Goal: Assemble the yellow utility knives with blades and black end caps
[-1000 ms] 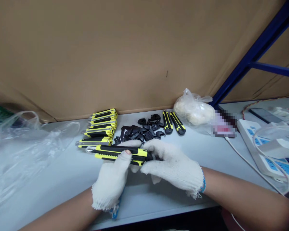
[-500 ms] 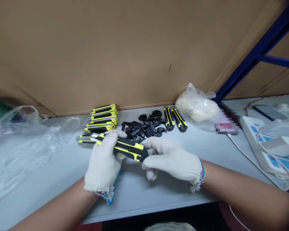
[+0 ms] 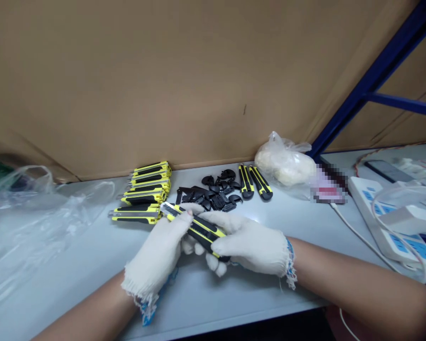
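A black and yellow utility knife [image 3: 203, 230] is held between my two gloved hands above the near part of the table. My left hand [image 3: 163, 244] grips its blade end, thumb on top, with the metal tip showing past the glove. Around the rear end my right hand [image 3: 250, 241] is closed, thumb on the handle. Just beyond them lies a heap of small black plastic parts [image 3: 218, 194]. Left of the heap, several similar knives [image 3: 147, 187] are stacked, and two more knives [image 3: 246, 182] lie to its right.
A clear plastic bag [image 3: 57, 222] spreads over the left of the table [image 3: 206, 293]. At right are a tied bag with pale contents [image 3: 286, 163], a white power strip [image 3: 394, 227] with cables and a phone [image 3: 386, 170]. Cardboard [image 3: 199, 80] and a blue frame [image 3: 369, 80] stand behind.
The knife has tilted, its rear end swinging toward me. My right hand has closed further round the handle, and my left hand has shifted right. The camera view has moved slightly.
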`<action>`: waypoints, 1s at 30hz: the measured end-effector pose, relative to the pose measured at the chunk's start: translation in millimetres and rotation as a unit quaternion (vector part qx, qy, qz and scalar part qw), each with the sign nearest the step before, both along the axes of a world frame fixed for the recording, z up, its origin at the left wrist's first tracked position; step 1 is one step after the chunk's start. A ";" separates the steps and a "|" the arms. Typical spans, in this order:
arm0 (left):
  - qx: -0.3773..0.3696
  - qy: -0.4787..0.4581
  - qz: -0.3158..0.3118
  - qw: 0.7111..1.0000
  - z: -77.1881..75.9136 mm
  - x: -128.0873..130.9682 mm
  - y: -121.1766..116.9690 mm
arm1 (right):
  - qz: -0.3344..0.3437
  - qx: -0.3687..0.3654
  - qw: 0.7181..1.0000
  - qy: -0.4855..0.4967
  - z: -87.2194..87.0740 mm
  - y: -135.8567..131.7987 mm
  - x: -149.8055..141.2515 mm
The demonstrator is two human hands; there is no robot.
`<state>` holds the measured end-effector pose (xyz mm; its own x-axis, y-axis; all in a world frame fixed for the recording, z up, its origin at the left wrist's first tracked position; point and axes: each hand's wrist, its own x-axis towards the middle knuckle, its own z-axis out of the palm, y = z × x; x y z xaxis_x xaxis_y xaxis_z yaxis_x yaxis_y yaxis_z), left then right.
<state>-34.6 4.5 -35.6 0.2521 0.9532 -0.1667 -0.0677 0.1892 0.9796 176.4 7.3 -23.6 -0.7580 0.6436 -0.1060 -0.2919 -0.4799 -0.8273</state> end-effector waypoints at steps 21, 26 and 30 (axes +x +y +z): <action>0.078 0.126 -0.063 0.987 27.3 0.7 -7.4 | -0.067 0.028 0.997 0.006 -6.8 -4.7 1.2; 0.102 0.133 -0.081 0.983 28.5 2.3 -7.5 | -0.134 0.068 0.987 -0.055 -4.2 -5.3 1.0; 0.138 0.194 -0.076 0.968 28.7 -0.6 -6.9 | -0.169 0.049 0.980 -0.091 -0.4 -4.8 0.6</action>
<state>-35.2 -2.4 -6.9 0.3624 0.9318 -0.0215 0.3239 -0.1043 0.9403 177.0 2.6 -23.9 -0.4737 0.8687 -0.1445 -0.2648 -0.2971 -0.9174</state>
